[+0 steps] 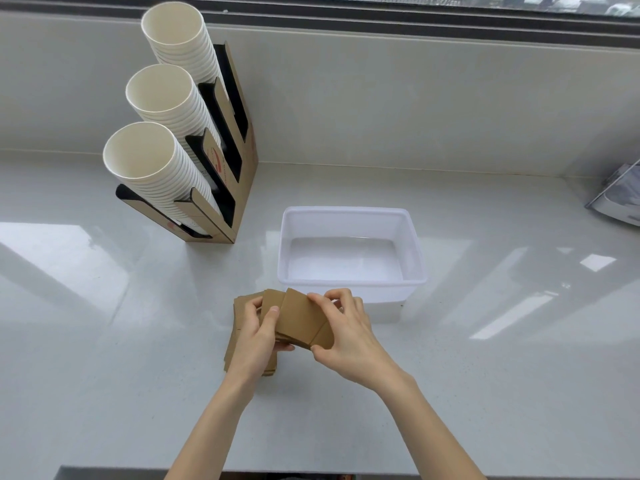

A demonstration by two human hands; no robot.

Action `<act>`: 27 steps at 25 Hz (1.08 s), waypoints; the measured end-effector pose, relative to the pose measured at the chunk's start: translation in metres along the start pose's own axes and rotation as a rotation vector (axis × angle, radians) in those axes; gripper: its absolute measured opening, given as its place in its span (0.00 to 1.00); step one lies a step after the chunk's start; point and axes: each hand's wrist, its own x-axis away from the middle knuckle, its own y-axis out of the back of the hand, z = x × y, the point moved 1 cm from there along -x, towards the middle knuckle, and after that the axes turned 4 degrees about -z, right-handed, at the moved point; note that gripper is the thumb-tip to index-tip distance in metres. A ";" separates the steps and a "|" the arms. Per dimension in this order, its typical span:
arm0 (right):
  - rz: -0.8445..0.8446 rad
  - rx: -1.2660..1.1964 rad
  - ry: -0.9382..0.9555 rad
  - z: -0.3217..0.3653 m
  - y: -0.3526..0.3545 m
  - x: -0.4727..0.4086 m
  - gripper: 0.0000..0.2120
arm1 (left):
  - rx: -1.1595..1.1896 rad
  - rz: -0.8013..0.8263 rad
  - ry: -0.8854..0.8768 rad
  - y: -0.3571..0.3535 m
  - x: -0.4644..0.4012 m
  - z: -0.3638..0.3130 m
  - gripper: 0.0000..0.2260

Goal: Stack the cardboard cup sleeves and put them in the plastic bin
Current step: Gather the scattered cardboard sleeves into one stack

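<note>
Both hands hold a bunch of flat brown cardboard cup sleeves [299, 318] just above the counter, in front of the bin. My left hand [254, 336] grips the bunch from the left, thumb on top. My right hand [348, 332] pinches its right side between fingers and thumb. More brown sleeves [231, 348] lie flat on the counter under my left hand, partly hidden. The translucent white plastic bin [414, 252] stands right behind the hands with nothing inside it.
A cardboard cup dispenser [242, 161] with three slanted stacks of white paper cups [156, 157] stands at the back left. A grey object [620, 199] sits at the right edge. The white counter ends in a wall and window ledge behind.
</note>
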 end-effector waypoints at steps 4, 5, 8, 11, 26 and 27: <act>0.003 -0.003 0.034 0.003 -0.001 -0.003 0.31 | -0.040 0.055 -0.035 -0.011 0.005 0.000 0.11; 0.003 -0.016 0.033 0.002 0.000 -0.003 0.31 | -0.053 0.060 -0.042 -0.012 0.005 0.000 0.12; -0.081 -0.205 -0.093 -0.006 0.005 0.001 0.29 | -0.047 0.053 -0.062 -0.011 0.004 -0.001 0.11; -0.232 -0.446 -0.291 -0.022 0.012 0.006 0.27 | -0.040 0.046 -0.089 -0.006 0.003 -0.002 0.10; -0.370 -0.395 -0.290 -0.074 -0.008 0.041 0.26 | -0.376 0.214 -0.188 -0.041 0.006 0.047 0.12; -0.366 -0.379 -0.293 -0.076 -0.012 0.042 0.27 | -0.416 0.216 -0.195 -0.042 0.006 0.051 0.15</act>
